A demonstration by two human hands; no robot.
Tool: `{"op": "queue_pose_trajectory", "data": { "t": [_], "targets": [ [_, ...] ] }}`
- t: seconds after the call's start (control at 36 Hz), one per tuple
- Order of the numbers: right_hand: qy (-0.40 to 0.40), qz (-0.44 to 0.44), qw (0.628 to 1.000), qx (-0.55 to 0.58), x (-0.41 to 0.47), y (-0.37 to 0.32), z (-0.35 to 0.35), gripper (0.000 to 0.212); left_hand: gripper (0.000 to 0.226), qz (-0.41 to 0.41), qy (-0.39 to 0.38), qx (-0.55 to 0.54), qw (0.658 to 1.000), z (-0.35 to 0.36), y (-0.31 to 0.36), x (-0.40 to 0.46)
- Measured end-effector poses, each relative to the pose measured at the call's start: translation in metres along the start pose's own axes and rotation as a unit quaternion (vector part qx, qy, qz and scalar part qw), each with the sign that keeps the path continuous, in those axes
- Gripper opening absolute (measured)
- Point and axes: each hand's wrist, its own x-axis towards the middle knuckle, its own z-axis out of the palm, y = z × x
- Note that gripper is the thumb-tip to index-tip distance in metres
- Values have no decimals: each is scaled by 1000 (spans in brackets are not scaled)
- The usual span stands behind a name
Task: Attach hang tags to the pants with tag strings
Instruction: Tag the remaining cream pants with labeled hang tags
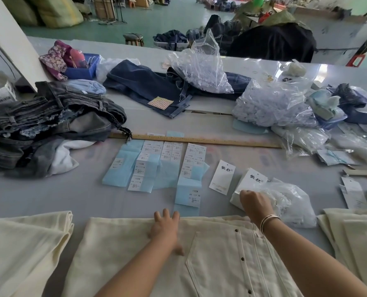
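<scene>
A: Head view, quick. Where are the pants?

B: Cream heavy-cotton pants w/ dark metal buttons lie flat on the grey table, near edge, right in front of the person. More cream folded pieces sit left & right of them.

A: Hands?

B: Left hand lies flat on the pants' far edge, fingers straight & spread, pressing the cloth, gripping nothing. Right hand w/ silver bangles is at the mouth of a clear crinkled plastic bag of white tag strings, just beyond the pants. Knuckles face the camera, fingers hidden, so can't tell if it pinches a string or the bag.

A: Tags?

B: Stack of white card hang tags w/ black brush lettering, touching the bag's far side; one loose tag of the same kind just beside it. Rows of small white size labels on pale blue backing sheets lie farther left, in front of a long wooden ruler.

A: How will it handle?

B: My guess: pants are thick, floppy, fairly heavy, won't slide much; pin them flat & work at the waistband or a belt loop. Strings look thin, light, tangle-prone, so pinch one by its end. Card tags are stiff, light; take by the edge near the punched hole. Bag's slippery, may shift when tugged.
</scene>
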Motion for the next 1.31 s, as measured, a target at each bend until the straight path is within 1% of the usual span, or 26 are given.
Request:
{"op": "queue_pose_trajectory", "data": {
  "t": [0.11,0.19,0.25,0.31,0.36,0.47,0.56,0.61,0.64,0.67,0.69,0.72,0.75,0.78,0.81,0.83,0.86,0.89,0.94,0.97,1.0,1.06,1.14,1.19,1.25,1.31],
  "targets": [
    [0,26,999,28,0,1,1,17,105,1,3,1,1000,1,-1,0],
    [28,66,988,136,2,7,4,22,104,3,3,1,1000,0,-1,0],
    [20,80,972,219,5,11,5,25,104,4,1,1,1000,0,-1,1],
    [15,98,958,271,9,15,6,24,104,3,-4,1,1000,1,0,1],
    [32,136,940,311,13,19,7,23,103,5,-4,1,1000,3,-1,3],
    [139,201,893,378,16,27,-6,22,104,2,-7,11,1000,3,-1,5],
    [237,204,870,382,8,28,-28,19,100,-6,-20,-15,1000,3,1,2],
    [285,180,859,385,-1,21,-43,15,85,-7,-22,-62,998,0,3,-2],
    [308,159,855,387,-8,13,-50,11,74,6,-13,-115,993,-2,4,-3],
    [333,128,851,384,-16,3,-55,6,62,27,2,-202,979,-4,5,-5],
    [363,86,849,374,-25,-10,-59,3,50,49,18,-324,945,-8,6,-7],
    [387,33,848,361,-35,-25,-62,4,42,69,23,-468,881,-14,9,-13],
    [398,-27,848,350,-45,-40,-63,7,40,74,-7,-606,792,-22,12,-20],
    [399,-88,848,338,-54,-56,-63,11,43,69,-59,-718,690,-29,15,-27],
    [395,-141,848,324,-62,-70,-61,12,49,59,-117,-794,594,-34,16,-30],
    [387,-184,849,310,-68,-83,-58,10,56,55,-156,-839,519,-36,16,-30],
    [373,-222,850,300,-74,-95,-54,8,60,56,-168,-864,471,-38,14,-29],
    [353,-256,850,293,-79,-105,-49,8,59,55,-169,-878,444,-40,11,-29],
    [313,-311,851,284,-86,-122,-40,7,51,32,-159,-892,422,-43,-1,-28],
    [293,-329,851,285,-89,-129,-38,6,46,13,-147,-892,428,-41,-9,-27],
    [273,-344,851,288,-91,-135,-37,8,41,-7,-128,-887,444,-38,-17,-24],
    [239,-373,852,278,-91,-146,-37,7,31,-46,-67,-861,502,-30,-36,-16],
    [162,-393,857,290,-80,-162,-43,13,16,-80,60,-768,632,-24,-68,-6],
    [112,-364,863,333,-63,-173,-52,18,14,-95,129,-689,707,-25,-93,4],
    [90,-322,873,354,-39,-186,-60,19,14,-90,158,-615,767,-30,-118,18],
    [71,-288,883,363,-9,-201,-68,21,15,-78,152,-519,837,-37,-141,33]
  ]
}}
